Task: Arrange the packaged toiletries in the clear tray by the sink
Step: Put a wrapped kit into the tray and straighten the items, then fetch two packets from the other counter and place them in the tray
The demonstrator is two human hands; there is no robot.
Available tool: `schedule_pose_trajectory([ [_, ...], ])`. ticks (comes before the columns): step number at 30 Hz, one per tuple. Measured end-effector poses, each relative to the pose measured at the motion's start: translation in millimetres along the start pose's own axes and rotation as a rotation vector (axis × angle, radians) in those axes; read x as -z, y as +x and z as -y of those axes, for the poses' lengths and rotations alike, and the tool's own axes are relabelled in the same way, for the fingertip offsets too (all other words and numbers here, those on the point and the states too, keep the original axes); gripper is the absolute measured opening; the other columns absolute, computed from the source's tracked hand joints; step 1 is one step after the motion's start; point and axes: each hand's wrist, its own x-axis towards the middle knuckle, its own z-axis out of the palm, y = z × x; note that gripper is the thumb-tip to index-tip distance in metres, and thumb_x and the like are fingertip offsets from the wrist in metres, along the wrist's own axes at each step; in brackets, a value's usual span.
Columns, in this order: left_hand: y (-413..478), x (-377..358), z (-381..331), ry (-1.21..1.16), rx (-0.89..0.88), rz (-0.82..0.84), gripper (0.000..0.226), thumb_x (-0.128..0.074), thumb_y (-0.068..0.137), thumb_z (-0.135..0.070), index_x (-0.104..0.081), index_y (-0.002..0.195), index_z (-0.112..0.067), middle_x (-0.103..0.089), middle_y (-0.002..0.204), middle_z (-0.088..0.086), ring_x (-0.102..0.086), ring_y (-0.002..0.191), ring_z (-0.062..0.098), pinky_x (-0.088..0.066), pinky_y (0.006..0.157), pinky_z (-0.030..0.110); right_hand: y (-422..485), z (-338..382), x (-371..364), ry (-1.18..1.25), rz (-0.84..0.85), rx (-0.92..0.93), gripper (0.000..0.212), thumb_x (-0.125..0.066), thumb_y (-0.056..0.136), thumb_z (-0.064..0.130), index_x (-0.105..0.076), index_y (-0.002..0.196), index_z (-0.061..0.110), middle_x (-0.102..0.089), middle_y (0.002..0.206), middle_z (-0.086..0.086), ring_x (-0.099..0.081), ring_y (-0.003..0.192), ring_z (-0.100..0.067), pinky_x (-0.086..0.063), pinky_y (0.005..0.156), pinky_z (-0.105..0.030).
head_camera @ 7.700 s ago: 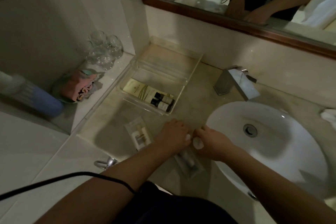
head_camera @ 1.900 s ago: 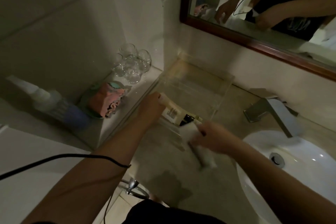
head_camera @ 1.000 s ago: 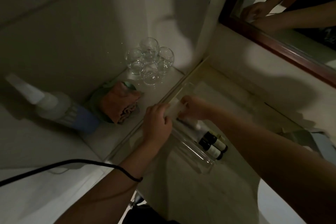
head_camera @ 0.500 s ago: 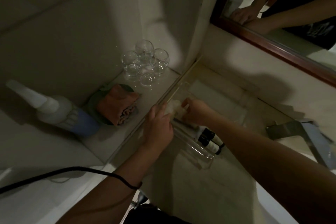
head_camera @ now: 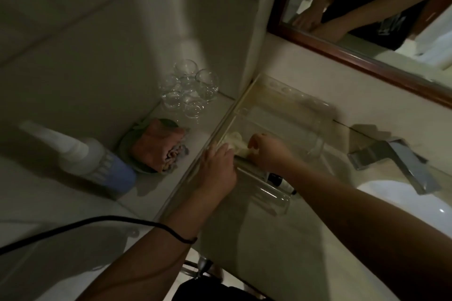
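The clear tray (head_camera: 293, 107) stands on the counter against the left ledge, below the mirror. Both hands meet at its near left corner. My left hand (head_camera: 217, 168) rests at the tray's left wall, fingers on a pale plastic-wrapped toiletry packet (head_camera: 236, 143). My right hand (head_camera: 267, 151) reaches in from the right and pinches the same packet inside the tray. Two small bottles with dark caps (head_camera: 278, 179) lie in the tray just under my right wrist, partly hidden.
On the raised ledge at left stand several upturned glasses (head_camera: 189, 90), a dish with a folded pink cloth (head_camera: 159, 150), and a blue-and-white bottle (head_camera: 83, 156) lying down. The chrome tap (head_camera: 401, 156) and white basin (head_camera: 403, 198) are right. A black cable (head_camera: 97, 223) crosses my left forearm.
Both hands stay at the tray's near left corner with the pale packet, shifted slightly. The view has swung a little, showing more of the tap and basin.
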Motion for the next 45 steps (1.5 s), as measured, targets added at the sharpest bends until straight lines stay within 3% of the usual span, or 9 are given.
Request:
schedule_pose_trajectory([
  [5, -7, 8, -19, -0.017, -0.066, -0.118, 0.043, -0.048, 0.085, -0.022, -0.054, 0.127, -0.013, -0.050, 0.142, 0.006, -0.034, 0.136, 0.030, -0.032, 0.112, 0.042, -39, -31, 16, 0.148, -0.131, -0.131, 0.029, -0.065, 0.086, 0.028, -0.061, 0.113, 0.018, -0.064, 0.112, -0.005, -0.062, 0.099, -0.025, -0.050, 0.080, -0.033],
  [8, -16, 11, -44, -0.042, -0.145, -0.167, 0.037, -0.052, 0.083, -0.020, -0.059, 0.118, -0.011, -0.058, 0.130, 0.009, -0.045, 0.124, 0.031, -0.038, 0.104, 0.040, -78, -65, 23, 0.185, -0.212, -0.195, 0.030, -0.066, 0.087, 0.025, -0.061, 0.115, 0.015, -0.065, 0.110, -0.006, -0.061, 0.100, -0.024, -0.045, 0.077, -0.028],
  [14, -52, -12, -133, -0.004, -0.333, -0.071, 0.019, -0.052, 0.082, -0.023, -0.058, 0.096, -0.011, -0.062, 0.103, 0.014, -0.052, 0.099, 0.034, -0.043, 0.083, 0.042, -197, -136, 17, 0.309, -0.349, -0.337, 0.021, -0.065, 0.086, 0.027, -0.061, 0.103, 0.014, -0.065, 0.097, -0.004, -0.062, 0.089, -0.023, -0.049, 0.078, -0.034],
  [16, -70, -25, -168, 0.027, -0.402, 0.001, 0.022, -0.048, 0.080, -0.025, -0.056, 0.096, -0.012, -0.062, 0.103, 0.013, -0.052, 0.100, 0.033, -0.042, 0.081, 0.041, -242, -160, 10, 0.323, -0.376, -0.381, 0.025, -0.065, 0.086, 0.031, -0.061, 0.105, 0.016, -0.065, 0.100, -0.002, -0.063, 0.091, -0.022, -0.050, 0.082, -0.036],
  [19, -116, -51, -237, -0.028, -0.553, 0.089, 0.039, -0.048, 0.078, -0.027, -0.059, 0.112, -0.012, -0.062, 0.111, 0.011, -0.055, 0.106, 0.033, -0.048, 0.086, 0.039, -329, -206, -2, 0.366, -0.412, -0.497, 0.033, -0.065, 0.086, 0.036, -0.059, 0.114, 0.020, -0.064, 0.106, 0.001, -0.062, 0.097, -0.021, -0.048, 0.086, -0.033],
  [24, -188, -99, -342, -0.022, -0.733, 0.150, 0.038, -0.056, 0.085, -0.025, -0.059, 0.122, -0.015, -0.063, 0.121, 0.008, -0.056, 0.113, 0.028, -0.048, 0.096, 0.039, -456, -269, -23, 0.402, -0.488, -0.680, 0.038, -0.067, 0.086, 0.035, -0.058, 0.118, 0.017, -0.066, 0.114, -0.005, -0.063, 0.101, -0.024, -0.046, 0.082, -0.030],
  [30, -242, -150, -449, -0.012, -0.906, 0.284, 0.037, -0.053, 0.089, -0.022, -0.056, 0.124, -0.013, -0.062, 0.117, 0.011, -0.057, 0.108, 0.029, -0.050, 0.088, 0.040, -564, -333, -42, 0.456, -0.552, -0.869, 0.041, -0.064, 0.086, 0.037, -0.056, 0.121, 0.017, -0.065, 0.117, -0.007, -0.063, 0.101, -0.025, -0.047, 0.080, -0.031],
  [35, -250, -200, -526, 0.015, -1.012, 0.381, 0.036, -0.053, 0.088, -0.022, -0.057, 0.122, -0.014, -0.064, 0.114, 0.011, -0.059, 0.106, 0.029, -0.049, 0.085, 0.035, -619, -394, -54, 0.508, -0.557, -0.985, 0.042, -0.066, 0.086, 0.034, -0.057, 0.123, 0.016, -0.065, 0.117, -0.007, -0.062, 0.103, -0.024, -0.048, 0.083, -0.032],
  [45, -222, -277, -630, 0.131, -0.977, 0.574, 0.039, -0.061, 0.088, -0.022, -0.054, 0.126, -0.018, -0.060, 0.123, 0.008, -0.058, 0.109, 0.024, -0.049, 0.092, 0.036, -649, -508, -44, 0.523, -0.583, -1.140, 0.040, -0.063, 0.087, 0.039, -0.059, 0.118, 0.015, -0.067, 0.112, -0.006, -0.063, 0.098, -0.024, -0.051, 0.081, -0.034],
])
